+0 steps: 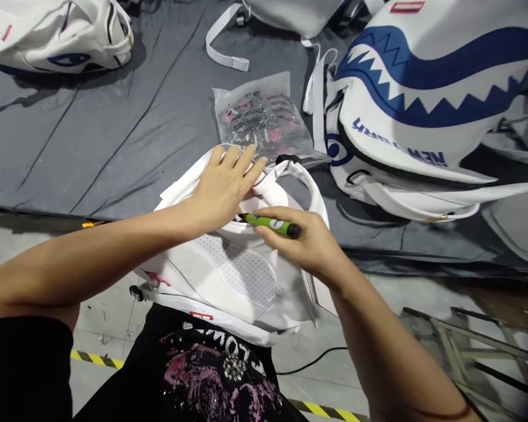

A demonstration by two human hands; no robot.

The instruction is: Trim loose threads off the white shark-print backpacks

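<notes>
Lying at ten o'clock, a white bag with a blue eye (pixel 68 58) rests on the dark grey cloth (pixel 149 140). At nine o'clock a small orange object (pixel 92 224) shows just above the left forearm. The left hand (pixel 222 184) is laid palm down with its fingers a little spread and pointing to one o'clock, over the upper part of the central white bag (pixel 242 269). That bag sits mid-dial, across the cloth's near edge, and reaches toward six o'clock to the person's black top (pixel 220 375). Just past twelve, a printed clear plastic bag (pixel 264 114) lies right beyond it.

The right hand (pixel 305 237) is clamped around a green marker (pixel 270 224), its dark tip aimed at nine o'clock, just beside the left hand; whether the tip touches the fabric, I cannot tell. The two hands are near each other but apart. At two o'clock lies a large backpack with blue zigzag teeth (pixel 422 88); at four o'clock stands a metal frame (pixel 493 354).
</notes>
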